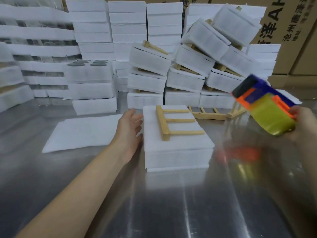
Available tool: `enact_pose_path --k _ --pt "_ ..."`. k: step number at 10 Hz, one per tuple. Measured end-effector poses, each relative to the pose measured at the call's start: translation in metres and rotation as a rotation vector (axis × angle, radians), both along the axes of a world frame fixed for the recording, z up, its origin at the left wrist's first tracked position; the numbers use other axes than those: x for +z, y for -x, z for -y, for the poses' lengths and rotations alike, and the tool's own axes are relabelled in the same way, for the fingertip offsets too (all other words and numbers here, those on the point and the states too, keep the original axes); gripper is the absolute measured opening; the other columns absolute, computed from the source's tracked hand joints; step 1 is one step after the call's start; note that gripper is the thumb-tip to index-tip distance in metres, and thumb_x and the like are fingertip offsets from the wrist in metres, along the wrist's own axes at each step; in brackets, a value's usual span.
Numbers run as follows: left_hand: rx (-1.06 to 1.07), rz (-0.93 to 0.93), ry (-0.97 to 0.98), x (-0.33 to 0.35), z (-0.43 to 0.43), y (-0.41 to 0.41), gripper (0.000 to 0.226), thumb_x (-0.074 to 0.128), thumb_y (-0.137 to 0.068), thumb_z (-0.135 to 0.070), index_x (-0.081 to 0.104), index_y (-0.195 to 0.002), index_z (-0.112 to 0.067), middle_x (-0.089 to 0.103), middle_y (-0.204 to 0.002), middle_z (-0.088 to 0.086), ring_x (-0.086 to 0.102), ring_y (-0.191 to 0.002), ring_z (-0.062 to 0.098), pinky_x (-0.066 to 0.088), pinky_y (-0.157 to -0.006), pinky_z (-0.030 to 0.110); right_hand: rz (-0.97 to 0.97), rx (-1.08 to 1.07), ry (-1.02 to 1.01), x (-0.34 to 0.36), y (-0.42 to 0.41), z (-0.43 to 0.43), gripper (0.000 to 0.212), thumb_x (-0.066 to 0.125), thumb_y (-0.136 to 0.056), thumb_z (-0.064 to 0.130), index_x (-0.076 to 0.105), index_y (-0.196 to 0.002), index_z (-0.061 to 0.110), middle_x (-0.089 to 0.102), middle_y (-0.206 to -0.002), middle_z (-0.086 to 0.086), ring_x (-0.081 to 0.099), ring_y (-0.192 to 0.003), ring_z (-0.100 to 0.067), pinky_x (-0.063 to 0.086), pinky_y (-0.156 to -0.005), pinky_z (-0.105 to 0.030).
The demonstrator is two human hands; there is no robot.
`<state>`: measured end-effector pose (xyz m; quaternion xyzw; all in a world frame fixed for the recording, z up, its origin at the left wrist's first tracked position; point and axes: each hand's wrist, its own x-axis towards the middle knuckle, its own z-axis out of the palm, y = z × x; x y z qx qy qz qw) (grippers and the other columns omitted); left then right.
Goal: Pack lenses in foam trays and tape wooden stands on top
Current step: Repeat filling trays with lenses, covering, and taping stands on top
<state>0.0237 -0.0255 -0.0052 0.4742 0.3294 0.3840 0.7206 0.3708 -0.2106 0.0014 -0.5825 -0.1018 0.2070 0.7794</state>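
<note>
A closed white foam tray (178,152) lies in the middle of the steel table. A wooden stand (173,123) rests flat on its lid. My left hand (130,129) is open, fingers spread, right beside the tray's left edge. Over to the right, my right hand (305,122) grips a tape dispenser (264,107) with a blue, orange and yellow body, held in the air above the table, apart from the tray. It is blurred.
A flat foam sheet (82,133) lies left of my left hand. Loose wooden stands (211,114) lie behind the tray. Piles of packed trays with stands (188,66) and foam trays with dark lenses (89,71) fill the back. Cardboard boxes (291,31) stand behind them.
</note>
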Motion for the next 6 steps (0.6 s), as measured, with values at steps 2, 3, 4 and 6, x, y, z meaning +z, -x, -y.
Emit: enact_pose_path --k 2,3,4,6 --pt "0.125 0.103 -0.076 0.019 0.0 0.004 0.041 0.038 -0.1 -0.035 0.059 -0.125 -0.011 0.053 -0.136 0.004 0.04 -0.135 0.015 0.027 -0.115 0.031 -0.271 0.31 -0.342 0.04 0.055 -0.019 0.026 0.042 -0.09 0.025 0.068 -0.095 0.025 0.07 -0.105 0.003 0.067 -0.093 -0.014 0.051 -0.085 -0.032" --pt "0.13 0.216 -0.103 0.027 0.003 0.006 0.035 0.041 -0.099 -0.029 0.063 -0.117 -0.01 0.062 -0.123 0.003 0.051 -0.125 0.016 0.036 -0.11 0.029 -0.302 0.389 -0.409 0.046 0.068 -0.028 0.024 0.048 -0.085 0.025 0.061 -0.105 0.023 0.063 -0.124 0.001 0.056 -0.112 -0.015 0.046 -0.088 -0.032" --pt "0.07 0.308 -0.127 0.031 0.007 0.007 0.028 0.042 -0.099 -0.025 0.065 -0.104 -0.009 0.066 -0.108 0.005 0.061 -0.114 0.021 0.049 -0.096 0.029 -0.22 0.477 -0.411 0.049 0.078 -0.035 0.028 0.05 -0.08 0.02 0.056 -0.107 0.021 0.063 -0.12 -0.002 0.059 -0.105 -0.017 0.047 -0.079 -0.031" --pt "-0.074 0.307 -0.263 0.036 0.013 0.008 0.023 0.047 -0.097 -0.023 0.064 -0.104 -0.008 0.075 -0.09 0.01 0.073 -0.082 0.02 0.054 -0.057 0.019 0.058 0.637 -0.488 0.046 0.098 -0.038 0.03 0.046 -0.092 0.018 0.075 -0.1 0.022 0.068 -0.116 -0.006 0.065 -0.108 -0.024 0.054 -0.088 -0.04"
